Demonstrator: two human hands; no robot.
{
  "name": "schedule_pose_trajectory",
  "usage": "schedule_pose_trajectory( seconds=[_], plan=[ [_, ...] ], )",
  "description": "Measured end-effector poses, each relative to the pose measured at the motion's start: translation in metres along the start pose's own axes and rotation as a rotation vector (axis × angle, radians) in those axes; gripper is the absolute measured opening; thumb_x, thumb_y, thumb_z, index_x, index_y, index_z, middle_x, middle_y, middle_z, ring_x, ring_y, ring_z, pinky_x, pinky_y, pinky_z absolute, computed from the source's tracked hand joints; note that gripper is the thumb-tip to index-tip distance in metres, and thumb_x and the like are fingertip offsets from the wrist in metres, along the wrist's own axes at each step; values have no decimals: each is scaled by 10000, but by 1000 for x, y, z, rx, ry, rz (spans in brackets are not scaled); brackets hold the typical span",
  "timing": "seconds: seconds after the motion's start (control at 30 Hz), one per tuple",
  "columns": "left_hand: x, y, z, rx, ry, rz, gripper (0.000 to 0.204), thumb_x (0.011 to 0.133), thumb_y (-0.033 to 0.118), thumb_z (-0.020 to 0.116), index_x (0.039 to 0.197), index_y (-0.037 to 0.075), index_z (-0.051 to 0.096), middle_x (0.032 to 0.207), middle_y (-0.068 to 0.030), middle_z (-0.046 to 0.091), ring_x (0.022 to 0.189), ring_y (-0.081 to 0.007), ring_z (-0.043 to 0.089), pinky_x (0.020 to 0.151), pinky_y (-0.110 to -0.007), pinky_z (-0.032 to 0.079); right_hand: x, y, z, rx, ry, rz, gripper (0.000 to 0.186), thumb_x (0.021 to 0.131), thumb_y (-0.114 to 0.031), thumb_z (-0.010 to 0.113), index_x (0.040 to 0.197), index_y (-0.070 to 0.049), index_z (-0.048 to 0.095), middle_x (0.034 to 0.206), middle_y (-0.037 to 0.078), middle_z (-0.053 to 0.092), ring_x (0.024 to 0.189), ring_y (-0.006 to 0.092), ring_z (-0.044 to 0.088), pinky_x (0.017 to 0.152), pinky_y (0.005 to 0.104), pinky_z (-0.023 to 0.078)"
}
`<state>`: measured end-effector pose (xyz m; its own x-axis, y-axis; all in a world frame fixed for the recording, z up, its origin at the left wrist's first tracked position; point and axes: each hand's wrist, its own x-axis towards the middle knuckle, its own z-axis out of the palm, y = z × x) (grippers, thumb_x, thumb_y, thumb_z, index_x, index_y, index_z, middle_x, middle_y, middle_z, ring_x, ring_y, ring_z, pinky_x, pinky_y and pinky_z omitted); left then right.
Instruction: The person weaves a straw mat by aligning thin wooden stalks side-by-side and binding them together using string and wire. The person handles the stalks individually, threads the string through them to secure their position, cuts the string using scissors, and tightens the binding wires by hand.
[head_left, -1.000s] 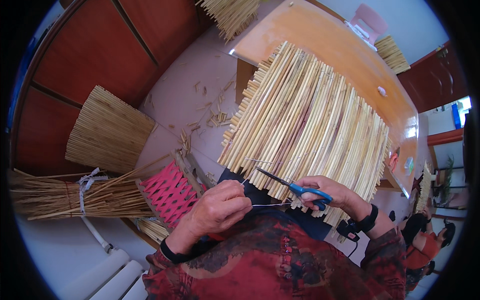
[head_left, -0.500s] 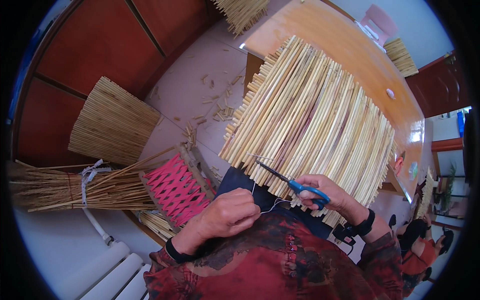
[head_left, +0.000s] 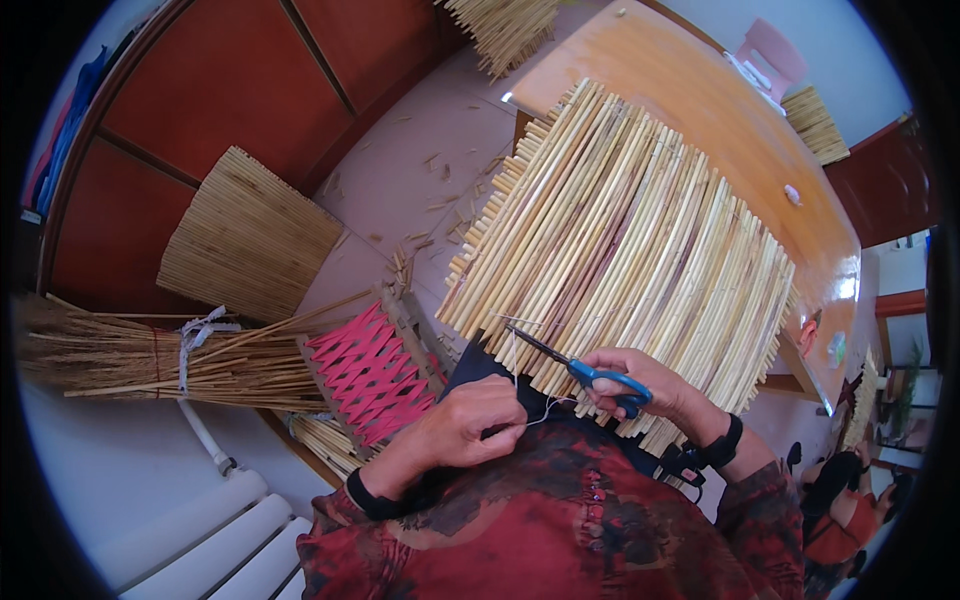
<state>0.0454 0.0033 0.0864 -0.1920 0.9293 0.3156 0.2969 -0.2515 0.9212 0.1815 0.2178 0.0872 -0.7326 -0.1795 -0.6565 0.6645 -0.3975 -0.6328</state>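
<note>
All places relative to the stick mat [head_left: 620, 265]. Nearest: dark red patterned top [head_left: 500, 510], just this side of the mat.

Left hand [head_left: 472, 420]: just off the mat's near left corner, fingers curled closed, pinching white string [head_left: 515, 362]. One strand runs up from the fist to the mat's near edge; another loops toward the right hand. Exact pinch point hidden.

Right hand [head_left: 640, 385]: over the mat's near edge, closed round the blue handles of the scissors [head_left: 582, 370]. Blades point toward the mat's near left corner, tip close to the string; they look together or nearly so. Can't tell if the tip touches string.

Mat itself: pale sticks side by side, ends uneven, far part on the orange-brown table [head_left: 690, 85], near edge overhanging toward dark trousers [head_left: 468, 366].

Left of mat: wooden frame with pink crisscross straps [head_left: 365, 375], then a straw bundle [head_left: 250, 365] tied with a white strip. White radiator [head_left: 205, 530] nearer than the bundle.

Farther, left of mat: short offcuts [head_left: 415, 240] on the floor, second mat [head_left: 250, 235] leaning on a red-brown cabinet [head_left: 220, 90].

Beyond mat: pink chair [head_left: 775, 55] past the table. Far right of mat: another person [head_left: 840, 520].
</note>
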Motion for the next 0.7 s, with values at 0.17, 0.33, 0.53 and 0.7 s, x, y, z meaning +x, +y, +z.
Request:
schedule_pose_trajectory(
  seconds=[0.17,0.33,0.53,0.7],
  plan=[
    [4,-2,1,-22,-10,27,81,679,2,588,714,26,519,619,-86,446,588,-255,471,565,-343,382,2,-5,1,55,-7,37,299,796,-192,653,1014,-24,535,664,5,527,515,52,490,392,168,359],
    [-13,11,3,-87,29,-51,55,696,17,578,719,22,529,613,-80,455,563,-242,482,524,-326,385,10,1,-3,66,-1,39,292,797,-160,649,1026,-21,532,666,8,527,473,46,464,374,178,340],
    [-26,7,-27,128,101,-313,57,743,56,568,719,13,538,635,-84,498,578,-214,514,526,-299,403,7,3,3,-378,-195,-41,512,708,-114,727,1147,-34,477,968,23,515,901,112,516,766,257,454],
    [-34,-14,-38,250,120,-403,99,783,95,552,762,-1,562,676,-84,545,605,-191,543,572,-294,429,-46,-10,-8,-300,171,-282,497,686,-69,730,1131,-38,512,870,-5,503,792,66,513,684,216,447]
  ],
)
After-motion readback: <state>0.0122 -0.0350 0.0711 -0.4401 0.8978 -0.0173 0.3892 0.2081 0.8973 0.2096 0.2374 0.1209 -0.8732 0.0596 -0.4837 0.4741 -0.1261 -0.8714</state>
